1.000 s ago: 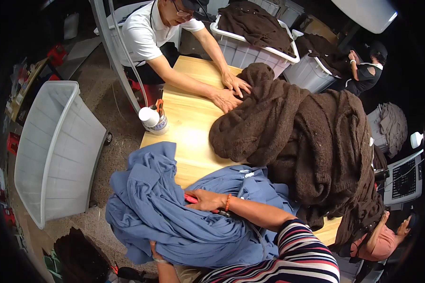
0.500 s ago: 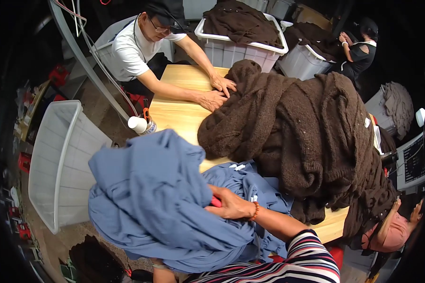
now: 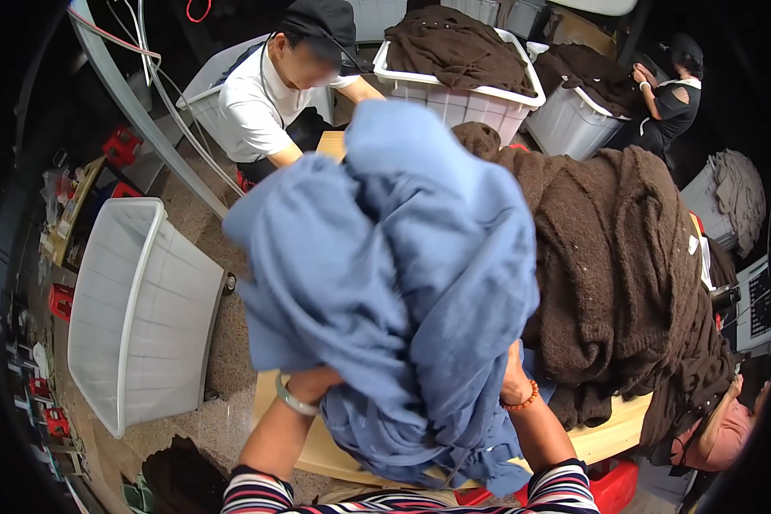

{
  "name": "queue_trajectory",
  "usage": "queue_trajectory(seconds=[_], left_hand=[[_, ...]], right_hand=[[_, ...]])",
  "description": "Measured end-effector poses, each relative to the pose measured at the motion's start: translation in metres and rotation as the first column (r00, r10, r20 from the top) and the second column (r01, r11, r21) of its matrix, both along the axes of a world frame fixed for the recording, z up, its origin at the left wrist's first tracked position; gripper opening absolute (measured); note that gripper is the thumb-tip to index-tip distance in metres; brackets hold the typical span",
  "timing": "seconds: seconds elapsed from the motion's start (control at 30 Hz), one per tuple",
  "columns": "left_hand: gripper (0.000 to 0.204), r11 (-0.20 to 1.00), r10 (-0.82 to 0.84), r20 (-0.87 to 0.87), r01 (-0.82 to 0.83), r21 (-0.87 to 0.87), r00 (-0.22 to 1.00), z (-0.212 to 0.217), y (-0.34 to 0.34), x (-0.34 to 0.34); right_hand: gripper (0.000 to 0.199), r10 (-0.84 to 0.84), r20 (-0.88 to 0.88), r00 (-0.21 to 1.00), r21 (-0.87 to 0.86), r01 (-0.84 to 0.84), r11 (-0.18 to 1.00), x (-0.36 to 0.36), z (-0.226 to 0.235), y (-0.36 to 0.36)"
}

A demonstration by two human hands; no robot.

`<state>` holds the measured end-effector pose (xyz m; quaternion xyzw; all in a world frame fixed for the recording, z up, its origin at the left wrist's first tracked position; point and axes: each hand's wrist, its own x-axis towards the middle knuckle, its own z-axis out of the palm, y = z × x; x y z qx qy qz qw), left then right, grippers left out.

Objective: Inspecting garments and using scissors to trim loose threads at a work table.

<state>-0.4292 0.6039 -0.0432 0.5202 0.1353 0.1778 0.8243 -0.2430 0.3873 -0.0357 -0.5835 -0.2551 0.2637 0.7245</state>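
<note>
A large bundle of blue garments (image 3: 385, 248) is raised over the near side of the wooden table (image 3: 621, 426), its upper part blurred by motion. My left hand (image 3: 319, 378), below a pale bangle, grips the bundle from beneath on the left; cloth covers its fingers. On the opposite side my right hand (image 3: 513, 373), with an orange bead bracelet at the wrist, holds the bundle too, its fingers mostly hidden. Blue cloth hangs down between my forearms. Right of the bundle, a heap of dark brown knitwear (image 3: 612, 265) lies on the table.
An upright pale plastic bin (image 3: 171, 317) stands on the floor at the left. Across the table is a co-worker in a white shirt (image 3: 257, 103). Bins of brown knitwear (image 3: 458, 51) stand behind. A screen (image 3: 758, 304) and a person in pink (image 3: 715, 433) are at right.
The blue bundle has risen and moved right and away from me, now hiding the co-worker's hands. My left forearm has come into view, and my right hand has shifted right around the bundle.
</note>
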Motion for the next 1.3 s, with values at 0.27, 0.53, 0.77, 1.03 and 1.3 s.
queue_trajectory(seconds=[0.27, 0.53, 0.77, 1.03, 1.3], left_hand=[[0.065, 0.938, -0.177, 0.055, 0.151, 0.311, 0.983, 0.064, 0.089, 0.104], [0.050, 0.865, -0.489, -0.097, 0.497, 0.074, 0.867, 0.032, 0.197, 0.219], [0.090, 0.489, 0.645, -0.333, -0.036, 0.872, 0.687, -0.062, 0.221, 0.290], [0.097, 0.298, 0.600, -0.344, 0.197, 0.934, 0.722, -0.132, 0.154, 0.258], [0.081, -0.154, -0.276, 0.015, -0.059, 0.986, 0.961, -0.062, 0.044, 0.243]], right_hand=[[0.044, -0.132, -0.197, 0.972, 0.219, 0.174, 0.960, 0.027, 0.019, 0.066], [0.034, -0.238, -0.014, 0.971, 0.022, 0.238, 0.971, 0.100, -0.013, 0.137], [0.051, -0.042, -0.008, 0.999, -0.550, 0.031, 0.835, 0.171, -0.080, 0.218], [0.053, -0.106, -0.132, 0.985, -0.436, 0.038, 0.899, 0.134, -0.058, 0.160], [0.049, -0.275, -0.240, 0.931, -0.384, 0.169, 0.908, 0.035, -0.031, -0.024]])
